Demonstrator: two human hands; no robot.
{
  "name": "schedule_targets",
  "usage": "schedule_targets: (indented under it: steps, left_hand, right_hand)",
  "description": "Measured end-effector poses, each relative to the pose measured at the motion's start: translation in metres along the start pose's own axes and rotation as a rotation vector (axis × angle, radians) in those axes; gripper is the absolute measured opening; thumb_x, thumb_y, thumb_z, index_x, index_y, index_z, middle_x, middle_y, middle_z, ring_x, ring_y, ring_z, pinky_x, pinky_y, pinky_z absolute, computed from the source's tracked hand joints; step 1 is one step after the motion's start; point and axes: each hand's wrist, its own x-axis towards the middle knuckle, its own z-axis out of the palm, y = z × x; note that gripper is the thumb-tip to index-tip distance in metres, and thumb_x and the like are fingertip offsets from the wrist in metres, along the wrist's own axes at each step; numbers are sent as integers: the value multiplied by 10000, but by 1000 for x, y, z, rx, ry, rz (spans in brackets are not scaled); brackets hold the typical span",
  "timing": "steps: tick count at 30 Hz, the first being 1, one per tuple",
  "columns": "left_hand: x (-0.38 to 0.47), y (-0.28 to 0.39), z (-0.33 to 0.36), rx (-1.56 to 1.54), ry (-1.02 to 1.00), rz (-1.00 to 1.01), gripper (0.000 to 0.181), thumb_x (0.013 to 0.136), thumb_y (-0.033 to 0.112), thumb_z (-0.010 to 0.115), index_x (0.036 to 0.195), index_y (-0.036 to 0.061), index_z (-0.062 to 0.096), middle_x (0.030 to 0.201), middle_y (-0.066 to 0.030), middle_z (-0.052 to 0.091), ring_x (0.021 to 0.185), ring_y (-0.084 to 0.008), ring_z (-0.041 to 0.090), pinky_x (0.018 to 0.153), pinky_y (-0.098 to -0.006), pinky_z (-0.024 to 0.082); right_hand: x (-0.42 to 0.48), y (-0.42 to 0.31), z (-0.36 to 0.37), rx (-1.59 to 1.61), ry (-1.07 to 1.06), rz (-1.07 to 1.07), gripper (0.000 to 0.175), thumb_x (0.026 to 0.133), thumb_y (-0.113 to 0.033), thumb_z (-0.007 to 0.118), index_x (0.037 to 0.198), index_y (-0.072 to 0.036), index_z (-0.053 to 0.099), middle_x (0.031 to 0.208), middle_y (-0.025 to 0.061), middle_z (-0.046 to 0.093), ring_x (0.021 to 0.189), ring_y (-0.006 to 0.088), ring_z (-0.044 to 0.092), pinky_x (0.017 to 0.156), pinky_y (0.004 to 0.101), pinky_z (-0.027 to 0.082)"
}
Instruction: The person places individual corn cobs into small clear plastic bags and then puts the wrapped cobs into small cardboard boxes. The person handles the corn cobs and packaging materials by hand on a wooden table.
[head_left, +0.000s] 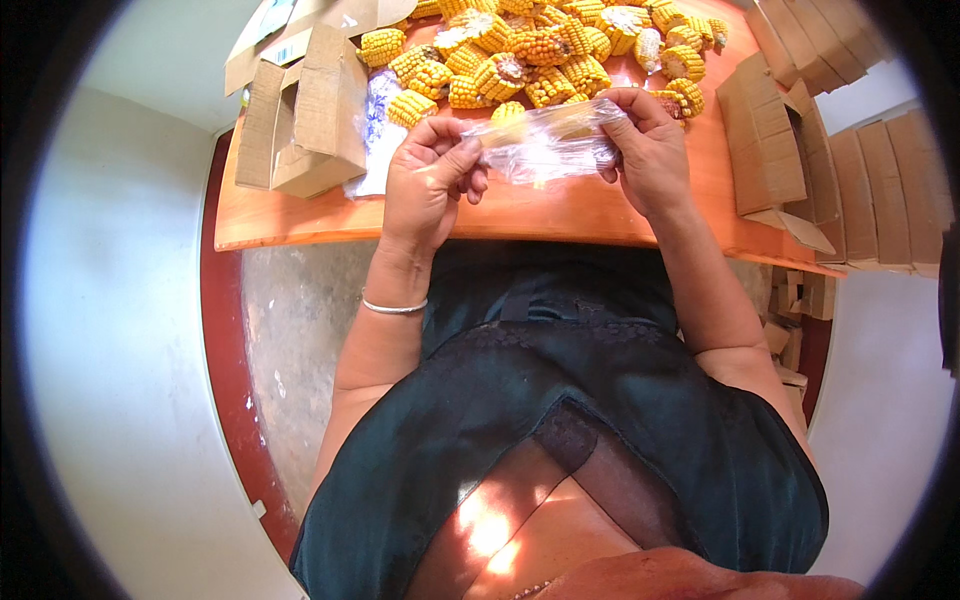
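Between my two hands a clear plastic bag (544, 150) is stretched out flat, just above the near part of the wooden table (570, 214). My left hand (435, 169) pinches one end between thumb and fingers. The other end is gripped by my right hand (651, 146), at its upper corner. Behind the bag lies a heap of yellow corn cob pieces (551, 49), partly seen through the film. One cob piece (411, 109) rests close to my left hand, on a stack of printed plastic bags (379, 127).
An open cardboard box (319, 120) stands at the table's left, with more cardboard (300, 37) behind it. To the right are another open box (769, 142) and rows of folded cartons (892, 187). Further cardboard pieces (787, 330) lie below the table's right end. A white wall (127, 300) rises on the left.
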Motion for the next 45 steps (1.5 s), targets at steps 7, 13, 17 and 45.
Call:
schedule_targets:
  steps: [7, 13, 17, 45]
  left_hand:
    - [-8, 0, 31, -135, 11, -44, 340, 947, 158, 605, 1208, 2, 451, 972, -157, 643, 781, -237, 671, 666, -333, 597]
    - [-6, -9, 26, 39, 44, 12, 163, 958, 109, 569, 1056, -13, 523, 874, -155, 669, 695, -199, 664, 595, -277, 554]
    - [-7, -2, 18, 67, 4, -30, 163, 935, 46, 544, 1084, -17, 525, 903, -150, 668, 691, -195, 662, 592, -275, 556]
    - [11, 3, 44, 360, 70, 159, 130, 922, 90, 616, 978, -25, 637, 824, -34, 655, 738, -59, 581, 668, -210, 482]
  right_hand:
    - [-4, 8, 20, 106, 81, -121, 139, 970, -103, 560, 1068, -4, 567, 784, 66, 616, 561, 126, 584, 475, 260, 511]
    - [-10, 8, 13, 43, -16, -109, 132, 971, -81, 548, 1066, 9, 557, 833, 101, 646, 664, 157, 646, 557, 288, 561]
    - [-15, 4, 3, -122, -62, -219, 132, 968, -35, 534, 1099, -16, 543, 859, 93, 639, 725, 158, 637, 621, 290, 545]
    - [-16, -7, 6, -642, -27, -763, 231, 843, 121, 598, 1044, 7, 579, 1007, 105, 622, 867, 170, 622, 771, 267, 516]
